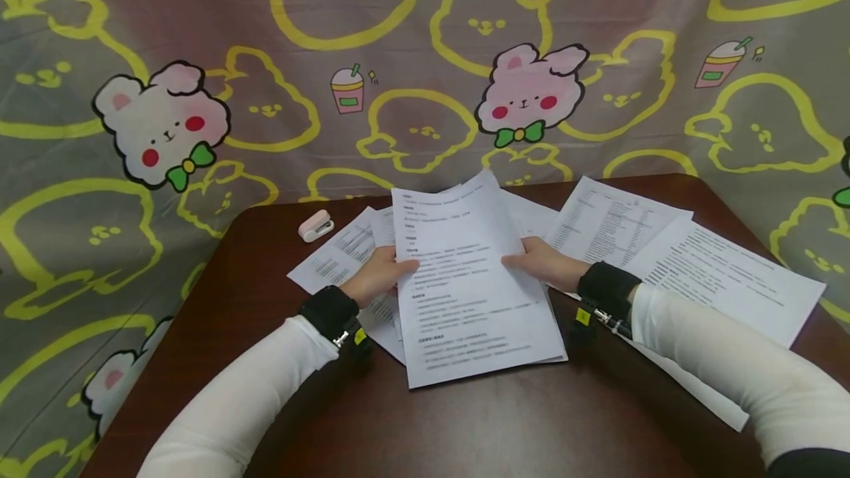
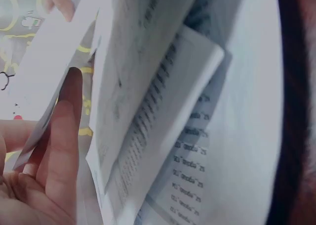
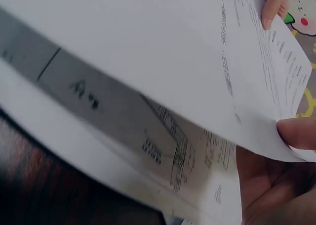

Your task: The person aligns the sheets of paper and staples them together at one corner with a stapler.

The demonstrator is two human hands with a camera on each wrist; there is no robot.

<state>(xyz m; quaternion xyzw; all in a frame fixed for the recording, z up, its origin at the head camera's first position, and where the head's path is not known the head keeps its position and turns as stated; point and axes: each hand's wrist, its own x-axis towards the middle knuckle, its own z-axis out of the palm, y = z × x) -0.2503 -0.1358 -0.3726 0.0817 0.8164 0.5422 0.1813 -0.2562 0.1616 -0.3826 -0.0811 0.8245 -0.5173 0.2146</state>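
Note:
Printed sheets of paper (image 1: 474, 293) are held up, tilted, above the table. My left hand (image 1: 377, 276) pinches their left edge, thumb on the printed face and fingers behind. On the opposite edge, my right hand (image 1: 550, 264) grips the same way. In the left wrist view the left hand (image 2: 54, 170) has the paper between thumb and fingers, with loose sheets (image 2: 197, 151) lying beyond. The right wrist view has the right hand (image 3: 281, 185) pinching the raised paper (image 3: 163, 52) over another printed sheet (image 3: 148, 146). How many sheets are held I cannot tell.
Overlapping printed sheets (image 1: 335, 253) lie on the brown table (image 1: 478, 426) behind and left of the held paper. More sheets (image 1: 724, 279) spread at the right, partly under the right forearm. A small pink and white stapler (image 1: 316, 226) sits at the back left. A patterned curtain (image 1: 412, 13) hangs behind.

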